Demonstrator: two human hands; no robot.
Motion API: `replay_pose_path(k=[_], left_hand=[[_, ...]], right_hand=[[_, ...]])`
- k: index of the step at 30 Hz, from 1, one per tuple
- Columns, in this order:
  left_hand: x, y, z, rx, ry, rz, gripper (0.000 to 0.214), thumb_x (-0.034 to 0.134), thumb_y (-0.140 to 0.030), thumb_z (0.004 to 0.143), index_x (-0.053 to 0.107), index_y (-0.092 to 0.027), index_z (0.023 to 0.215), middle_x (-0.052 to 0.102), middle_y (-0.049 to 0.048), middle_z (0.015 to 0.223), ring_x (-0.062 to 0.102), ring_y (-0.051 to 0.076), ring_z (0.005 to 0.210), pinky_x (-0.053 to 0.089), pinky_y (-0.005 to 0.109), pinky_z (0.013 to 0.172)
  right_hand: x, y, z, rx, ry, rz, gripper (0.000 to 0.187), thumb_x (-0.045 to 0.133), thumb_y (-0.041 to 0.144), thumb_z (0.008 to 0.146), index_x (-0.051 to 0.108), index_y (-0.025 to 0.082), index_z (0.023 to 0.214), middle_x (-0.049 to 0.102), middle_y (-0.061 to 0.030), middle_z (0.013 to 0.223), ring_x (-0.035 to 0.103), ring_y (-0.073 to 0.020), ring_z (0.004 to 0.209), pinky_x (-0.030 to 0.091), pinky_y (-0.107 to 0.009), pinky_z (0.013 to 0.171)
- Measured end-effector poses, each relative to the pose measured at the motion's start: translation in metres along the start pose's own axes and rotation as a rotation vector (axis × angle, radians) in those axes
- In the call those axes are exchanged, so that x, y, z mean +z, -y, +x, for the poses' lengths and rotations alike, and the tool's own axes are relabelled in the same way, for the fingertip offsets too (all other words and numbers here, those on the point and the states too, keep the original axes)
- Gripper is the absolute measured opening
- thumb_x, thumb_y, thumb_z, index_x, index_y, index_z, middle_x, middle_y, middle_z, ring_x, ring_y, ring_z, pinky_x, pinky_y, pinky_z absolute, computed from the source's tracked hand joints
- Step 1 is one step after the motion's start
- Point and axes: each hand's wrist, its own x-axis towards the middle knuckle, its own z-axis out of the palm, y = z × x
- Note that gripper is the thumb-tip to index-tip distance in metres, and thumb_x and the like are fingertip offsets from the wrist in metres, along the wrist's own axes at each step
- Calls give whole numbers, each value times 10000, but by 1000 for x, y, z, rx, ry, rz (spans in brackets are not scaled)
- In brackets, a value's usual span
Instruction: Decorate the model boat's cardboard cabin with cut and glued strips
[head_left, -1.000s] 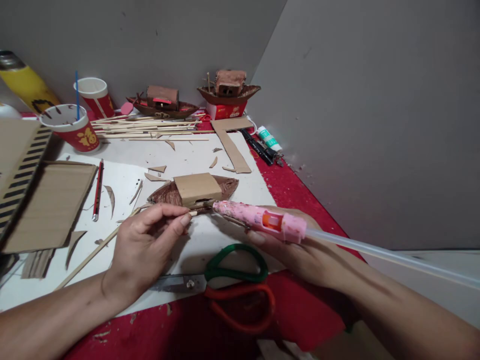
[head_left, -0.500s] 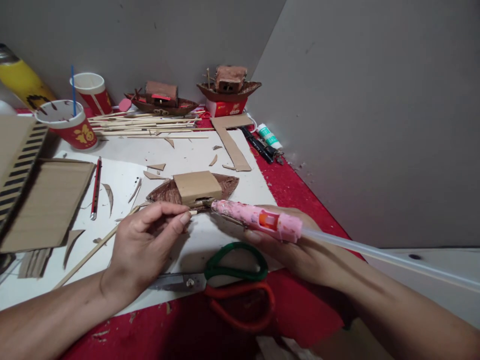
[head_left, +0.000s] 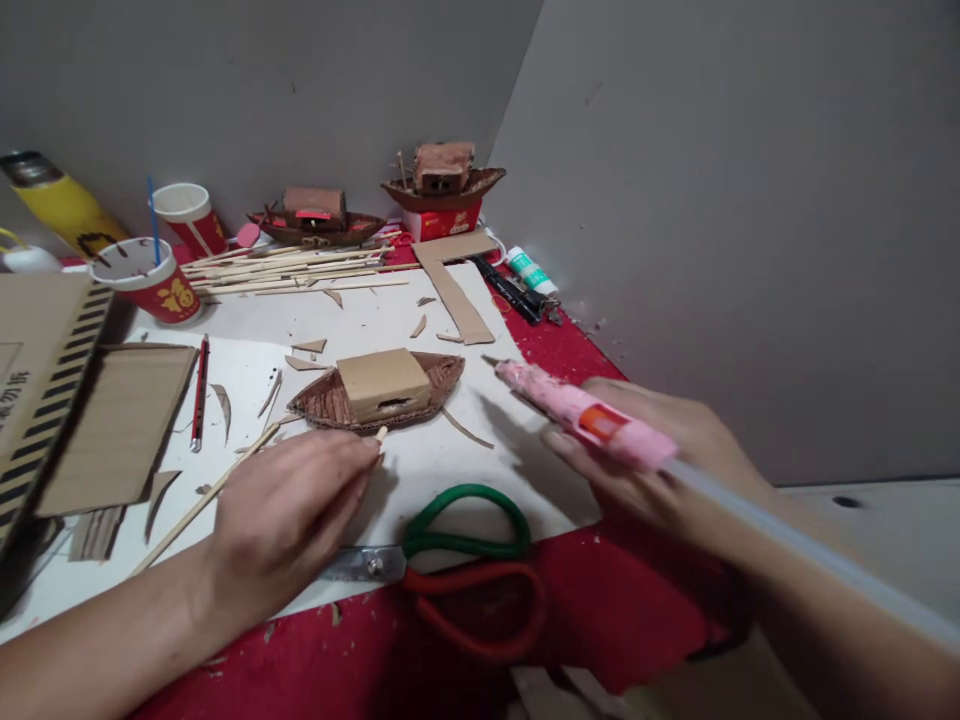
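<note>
My left hand (head_left: 289, 500) is closed, its thumb and fingers pinching a short piece of wooden stick (head_left: 382, 434) whose pale end pokes out. Just beyond it, a small brown model boat (head_left: 315, 402) with a bare cardboard cabin (head_left: 381, 380) rests on white paper. My right hand (head_left: 675, 430) grips a pink hot glue gun (head_left: 559, 400), its nozzle pointing left, to the right of the boat and apart from it. A long translucent glue stick (head_left: 810, 560) trails from its back. Scissors (head_left: 466, 490) with green and red handles lie nearest me, their blades partly behind my left wrist.
Two finished model boats (head_left: 322, 225) and a bundle of thin sticks (head_left: 292, 265) are at the back. Paper cups (head_left: 169, 300), a yellow bottle (head_left: 64, 210) and cardboard (head_left: 127, 420) stand left. An L-shaped cardboard strip (head_left: 457, 295) and markers (head_left: 510, 292) lie back right.
My right hand has drawn the glue gun away from the boat to the right. My left hand has turned over slightly, still pinching the stick piece. A thin strip beside the boat is now uncovered.
</note>
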Motion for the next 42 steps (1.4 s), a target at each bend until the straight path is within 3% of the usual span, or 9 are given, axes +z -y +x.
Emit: replay_pose_path(k=[4,9,14,20,25,30,33,38,42], left_hand=[[-1,7,-2,258,105,117,300,545,-132,902,613,-142,1194,746,121,1007,710,203,871,567,298,795],[4,9,1,392,92,170,364,461,-141,919,575,-150,1265,734,110,949,684,209,768,541,303,685],[4,0,7,365,143,170,375,379,-166,959,535,-190,1299,740,78,946,640,178,669,481,290,608],[4,-29,19,174,144,-32,161,465,-194,943,624,-200,962,652,-1,667,556,140,539,412,266,524],[2,-41,27,25,172,-210,269,439,-162,915,593,-206,699,660,-3,631,561,120,502,429,242,482],[4,-38,27,23,151,-233,301,407,-108,894,605,-187,683,625,12,602,540,137,518,431,270,491],[1,-35,25,46,116,-254,207,454,-104,880,622,-180,787,649,10,687,574,133,591,454,248,550],[-11,-25,15,-475,-65,-345,62,557,-212,897,577,-234,952,580,-60,600,552,94,524,413,174,491],[-9,-7,4,-837,28,-569,140,582,-354,896,558,-243,978,512,-82,515,456,89,424,317,162,386]], right_hand=[[-7,-41,7,-10,62,-690,323,473,443,892,628,165,841,656,-140,825,599,-240,654,341,-321,517],[-13,-75,12,42,130,-725,359,513,521,860,623,183,909,669,-111,851,631,-258,701,393,-315,535],[-20,-26,-1,-160,-45,-526,319,506,508,905,632,239,1020,657,-118,895,639,-282,753,470,-374,583],[27,55,-8,-539,-60,-38,356,524,140,927,479,263,1257,671,-54,1047,648,-175,899,534,-284,785],[46,60,0,-636,2,25,217,451,172,968,504,246,1165,686,-6,820,636,-152,702,524,-249,678],[49,57,-3,-570,90,-9,682,442,62,897,198,255,1504,727,-39,998,695,-181,870,555,-278,790],[50,59,-4,-566,62,-28,709,430,43,878,201,241,1519,734,-45,998,708,-185,837,577,-289,761],[43,57,1,-280,-90,177,261,502,105,946,579,254,1147,731,-35,1044,715,-146,880,586,-258,780],[41,50,11,-211,-154,316,136,628,136,888,697,235,950,725,-57,1042,694,-178,950,579,-312,836]])
